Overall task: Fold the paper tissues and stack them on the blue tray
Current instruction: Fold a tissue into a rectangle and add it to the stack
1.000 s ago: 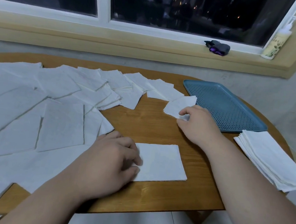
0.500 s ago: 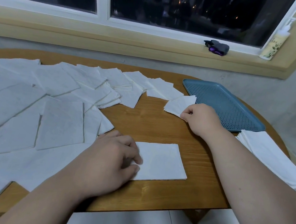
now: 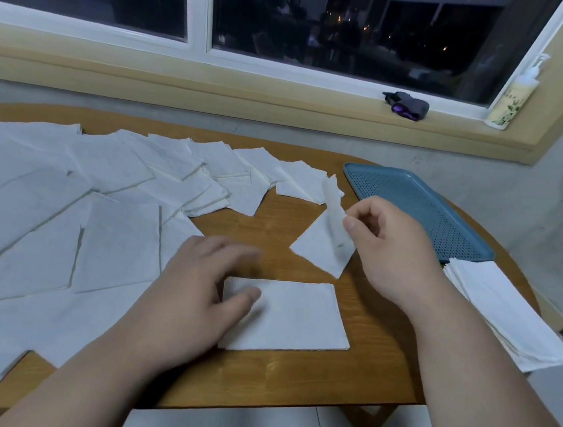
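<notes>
My right hand (image 3: 390,244) pinches the lifted tissue (image 3: 321,251) between thumb and fingertips. One edge is raised off the table (image 3: 271,233) while its lower corner lies on the wood. My left hand (image 3: 203,295) is spread loose, not gripping. Its thumb rests on the left end of the folded tissue (image 3: 297,318), which lies flat near the table's front edge. The fingers are blurred, so I cannot tell just where they touch.

The blue tray (image 3: 412,198) sits at the far right of the table, just beyond my right hand. At its near end lies a stack (image 3: 504,314) of white tissues, reaching the table's right rim.

The whole left half of the table is crowded with loose tissues (image 3: 67,210), overlapping one another. They run along the back edge almost to the tray, and the nearest ones lie behind the lifted tissue. Bare wood shows only between my two hands and in front of the folded tissue.

On the windowsill (image 3: 283,103) stand a dark object (image 3: 407,105) and a pump bottle (image 3: 511,101), well apart from the table.
</notes>
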The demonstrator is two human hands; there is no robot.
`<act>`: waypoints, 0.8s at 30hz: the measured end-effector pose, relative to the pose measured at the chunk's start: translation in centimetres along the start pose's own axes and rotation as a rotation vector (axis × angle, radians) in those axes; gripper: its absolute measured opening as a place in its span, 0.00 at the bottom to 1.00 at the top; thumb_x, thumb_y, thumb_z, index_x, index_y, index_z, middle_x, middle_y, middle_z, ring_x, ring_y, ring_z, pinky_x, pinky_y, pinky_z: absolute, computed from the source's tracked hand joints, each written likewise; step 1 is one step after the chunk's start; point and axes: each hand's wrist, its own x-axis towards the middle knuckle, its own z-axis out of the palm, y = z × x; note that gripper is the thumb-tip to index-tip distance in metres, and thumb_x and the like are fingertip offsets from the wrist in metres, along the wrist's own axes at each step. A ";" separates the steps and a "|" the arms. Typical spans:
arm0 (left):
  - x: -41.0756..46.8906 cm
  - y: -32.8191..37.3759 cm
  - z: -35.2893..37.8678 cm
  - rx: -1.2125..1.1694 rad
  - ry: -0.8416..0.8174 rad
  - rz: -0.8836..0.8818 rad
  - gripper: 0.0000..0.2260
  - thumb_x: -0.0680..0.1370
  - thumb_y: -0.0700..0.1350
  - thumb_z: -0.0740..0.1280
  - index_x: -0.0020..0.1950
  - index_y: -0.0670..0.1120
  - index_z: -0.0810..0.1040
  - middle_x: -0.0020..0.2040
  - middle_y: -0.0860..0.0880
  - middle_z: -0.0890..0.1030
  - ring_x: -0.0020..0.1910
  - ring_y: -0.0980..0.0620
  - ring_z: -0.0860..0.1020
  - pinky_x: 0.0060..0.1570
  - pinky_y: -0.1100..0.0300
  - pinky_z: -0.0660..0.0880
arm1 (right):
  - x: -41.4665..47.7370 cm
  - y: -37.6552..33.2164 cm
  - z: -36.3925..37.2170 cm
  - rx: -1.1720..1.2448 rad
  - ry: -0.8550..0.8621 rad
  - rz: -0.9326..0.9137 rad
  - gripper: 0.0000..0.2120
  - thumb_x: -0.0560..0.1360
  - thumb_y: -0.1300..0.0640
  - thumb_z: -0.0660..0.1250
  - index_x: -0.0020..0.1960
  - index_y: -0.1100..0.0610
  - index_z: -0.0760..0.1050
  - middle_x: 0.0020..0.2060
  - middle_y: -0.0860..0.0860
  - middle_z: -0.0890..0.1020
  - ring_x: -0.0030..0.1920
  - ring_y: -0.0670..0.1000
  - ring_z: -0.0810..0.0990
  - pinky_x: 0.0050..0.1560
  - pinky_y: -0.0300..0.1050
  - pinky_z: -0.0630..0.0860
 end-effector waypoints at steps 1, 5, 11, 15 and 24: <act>-0.1 0.3 -0.3 -0.042 0.024 -0.022 0.19 0.75 0.63 0.64 0.66 0.69 0.69 0.63 0.74 0.66 0.67 0.67 0.62 0.64 0.61 0.68 | -1.2 -0.9 -0.5 0.069 -0.003 -0.011 0.06 0.81 0.50 0.64 0.45 0.43 0.75 0.40 0.41 0.81 0.43 0.43 0.80 0.40 0.40 0.74; -0.3 1.6 -0.5 -0.168 0.014 -0.096 0.31 0.73 0.65 0.66 0.72 0.76 0.54 0.60 0.88 0.52 0.71 0.69 0.58 0.67 0.61 0.65 | -5.1 -3.5 -1.9 0.371 -0.082 -0.103 0.07 0.79 0.58 0.67 0.44 0.49 0.77 0.36 0.44 0.81 0.37 0.42 0.80 0.37 0.31 0.74; -1.1 2.9 -0.4 -0.525 -0.072 -0.185 0.29 0.73 0.65 0.68 0.68 0.82 0.55 0.60 0.73 0.77 0.60 0.71 0.75 0.59 0.69 0.70 | -6.9 -3.3 -1.9 0.918 -0.124 -0.021 0.03 0.70 0.55 0.67 0.41 0.52 0.80 0.33 0.48 0.82 0.34 0.43 0.80 0.33 0.34 0.75; -0.9 2.8 -0.6 -0.653 0.085 -0.222 0.27 0.72 0.51 0.71 0.67 0.72 0.70 0.43 0.50 0.82 0.47 0.49 0.83 0.55 0.47 0.75 | -7.1 -1.8 -1.2 1.089 -0.055 0.141 0.03 0.73 0.59 0.65 0.45 0.60 0.75 0.36 0.53 0.84 0.36 0.50 0.82 0.30 0.40 0.78; -0.3 1.4 -0.6 -0.363 0.053 -0.276 0.18 0.75 0.51 0.74 0.58 0.72 0.77 0.47 0.63 0.81 0.48 0.62 0.80 0.51 0.67 0.73 | -6.9 0.1 1.1 0.395 -0.150 0.033 0.19 0.78 0.59 0.68 0.56 0.34 0.76 0.37 0.58 0.80 0.37 0.59 0.78 0.34 0.51 0.72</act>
